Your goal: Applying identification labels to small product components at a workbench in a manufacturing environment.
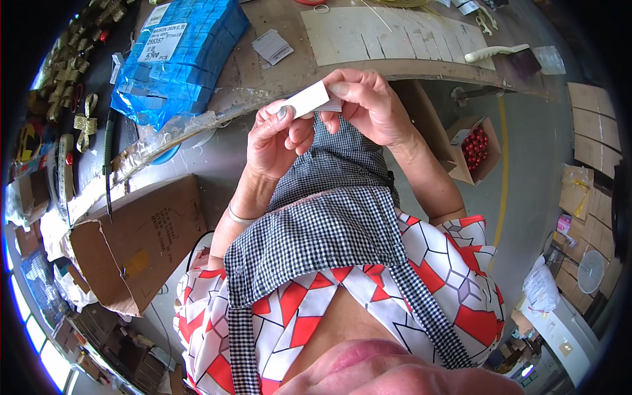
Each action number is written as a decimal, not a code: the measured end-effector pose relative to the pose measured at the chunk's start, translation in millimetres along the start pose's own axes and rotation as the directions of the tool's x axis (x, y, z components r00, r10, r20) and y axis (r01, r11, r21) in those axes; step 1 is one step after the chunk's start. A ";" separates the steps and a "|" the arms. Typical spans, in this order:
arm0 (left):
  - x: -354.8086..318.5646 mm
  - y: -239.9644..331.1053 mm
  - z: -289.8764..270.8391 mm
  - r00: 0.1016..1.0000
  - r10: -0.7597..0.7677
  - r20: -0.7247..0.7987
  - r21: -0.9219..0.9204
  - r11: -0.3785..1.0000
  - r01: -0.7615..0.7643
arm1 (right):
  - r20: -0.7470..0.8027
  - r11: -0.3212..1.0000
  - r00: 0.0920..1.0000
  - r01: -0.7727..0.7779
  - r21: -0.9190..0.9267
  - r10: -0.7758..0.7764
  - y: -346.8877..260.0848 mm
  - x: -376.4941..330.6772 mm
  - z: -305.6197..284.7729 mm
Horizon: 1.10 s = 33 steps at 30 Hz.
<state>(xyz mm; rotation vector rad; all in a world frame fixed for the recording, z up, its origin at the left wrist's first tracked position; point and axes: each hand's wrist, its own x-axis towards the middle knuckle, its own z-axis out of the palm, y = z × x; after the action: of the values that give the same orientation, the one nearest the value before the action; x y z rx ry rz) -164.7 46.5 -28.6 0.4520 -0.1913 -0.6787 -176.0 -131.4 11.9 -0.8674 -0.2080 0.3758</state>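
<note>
A white paper card [309,100] is held up in front of my chest, near the table's edge. My left hand [275,126] is closed on its lower left end, the thumb lying on the card's face. My right hand [372,105] pinches a thin stack of small cards [334,104] behind the card's right end. Whether the white card is separate from that stack I cannot tell. On the table beyond my hands lies a loose pile of small white cards [272,47].
A blue plastic-wrapped bundle [187,62] lies on the table [243,82] at left, near gold bows [85,124]. Slit pale board [395,36] and a white-handled brush [497,52] lie right. Cardboard boxes [141,243] stand below, one holding red balls [475,150].
</note>
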 end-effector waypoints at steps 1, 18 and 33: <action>0.1 0.1 1.5 1.000 -0.001 0.003 0.005 1.000 0.001 | 0.000 1.000 1.000 0.000 0.000 0.000 0.3 0.3 -0.5; 2.6 -0.2 0.4 1.000 0.000 -0.016 0.074 0.997 0.001 | -0.017 0.992 0.998 0.062 -0.109 -0.064 6.1 -1.3 -7.1; 3.6 1.2 -0.8 1.000 0.000 -0.017 0.208 0.978 0.004 | -0.015 0.995 0.997 0.071 -0.076 -0.072 6.5 -1.6 -6.6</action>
<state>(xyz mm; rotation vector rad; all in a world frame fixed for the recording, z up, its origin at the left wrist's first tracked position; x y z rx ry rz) -161.0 45.3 -28.7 0.6589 -0.2469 -0.6596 -176.9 -132.9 2.6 -0.9346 -0.2376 0.2948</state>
